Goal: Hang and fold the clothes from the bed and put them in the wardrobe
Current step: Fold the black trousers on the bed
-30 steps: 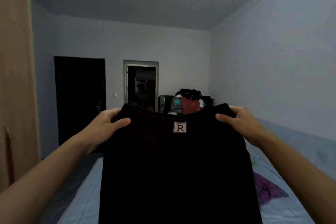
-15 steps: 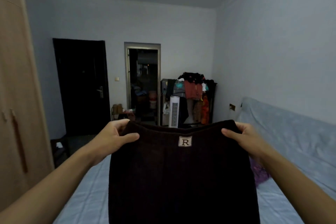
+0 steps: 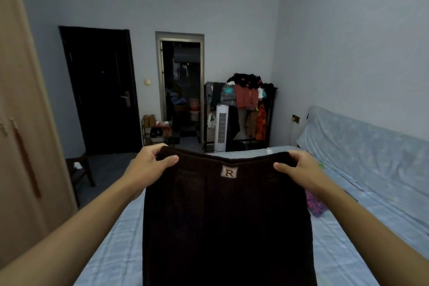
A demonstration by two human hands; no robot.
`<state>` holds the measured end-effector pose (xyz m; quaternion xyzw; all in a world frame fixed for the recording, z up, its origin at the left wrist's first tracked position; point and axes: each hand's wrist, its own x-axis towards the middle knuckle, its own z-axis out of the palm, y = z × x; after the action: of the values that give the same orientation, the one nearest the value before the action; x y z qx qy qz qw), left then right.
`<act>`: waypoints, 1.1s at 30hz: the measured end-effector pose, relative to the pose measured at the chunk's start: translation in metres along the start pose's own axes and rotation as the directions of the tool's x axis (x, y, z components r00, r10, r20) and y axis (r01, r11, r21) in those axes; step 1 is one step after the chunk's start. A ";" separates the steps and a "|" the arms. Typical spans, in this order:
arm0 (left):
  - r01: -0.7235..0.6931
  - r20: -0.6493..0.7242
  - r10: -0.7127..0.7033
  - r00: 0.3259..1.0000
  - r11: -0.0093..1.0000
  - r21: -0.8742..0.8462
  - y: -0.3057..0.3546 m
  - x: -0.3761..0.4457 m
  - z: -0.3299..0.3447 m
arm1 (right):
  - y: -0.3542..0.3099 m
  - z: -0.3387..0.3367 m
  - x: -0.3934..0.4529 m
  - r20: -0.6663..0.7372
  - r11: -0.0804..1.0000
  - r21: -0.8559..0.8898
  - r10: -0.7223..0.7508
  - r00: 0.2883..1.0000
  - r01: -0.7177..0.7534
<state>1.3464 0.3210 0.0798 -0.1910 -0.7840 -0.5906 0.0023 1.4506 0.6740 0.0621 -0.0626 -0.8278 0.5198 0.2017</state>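
A dark brown knitted garment point(image 3: 227, 227) with a small "R" patch at its top hem hangs spread out in front of me, above the bed point(image 3: 116, 255). My left hand point(image 3: 148, 167) pinches its top left corner, thumb in front. At the top right corner, my right hand point(image 3: 299, 169) pinches it the same way. The garment's lower part runs out of the frame. A purple garment point(image 3: 313, 204) lies on the bed to the right, partly hidden. The wardrobe point(image 3: 21, 146) stands along the left edge, doors closed.
A loaded clothes rack point(image 3: 246, 104) and a white tower fan point(image 3: 221, 127) stand at the far wall. A dark door point(image 3: 99, 90) and an open doorway point(image 3: 181, 90) are beyond. A dark stool point(image 3: 79, 169) sits by the wardrobe. A covered headboard point(image 3: 362, 144) lines the right wall.
The garment and both hands have dropped lower in view as the camera tilted down, showing more of the bed and far wall. Both hands keep the same hold.
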 end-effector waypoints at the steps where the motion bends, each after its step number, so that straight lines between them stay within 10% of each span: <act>1: -0.022 0.004 0.022 1.000 1.000 0.008 0.001 -0.002 0.001 | 0.000 -0.002 0.000 0.041 0.996 -0.092 0.005 0.999 -0.001; 6: -0.135 0.049 0.130 0.990 0.985 0.107 0.012 -0.009 0.017 | -0.006 0.014 0.000 0.258 0.757 -0.621 -0.047 0.965 0.203; 19: -0.265 0.344 0.187 0.920 0.945 0.194 0.014 -0.027 0.007 | 0.010 0.113 -0.001 0.456 0.866 -0.359 -0.162 0.875 0.347; 25: -0.285 0.513 0.175 0.840 0.947 0.145 0.014 -0.037 -0.012 | -0.005 0.147 -0.001 0.679 0.825 -0.226 -0.248 0.691 0.518; 33: -0.192 0.557 0.108 0.824 0.977 0.095 0.004 -0.051 -0.046 | -0.016 0.168 -0.010 0.753 0.887 -0.105 -0.225 0.619 0.450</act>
<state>1.3843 0.2644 0.0855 -0.4126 -0.7755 -0.4496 -0.1617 1.3945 0.5233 0.0102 0.2771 -0.9009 0.3291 -0.0565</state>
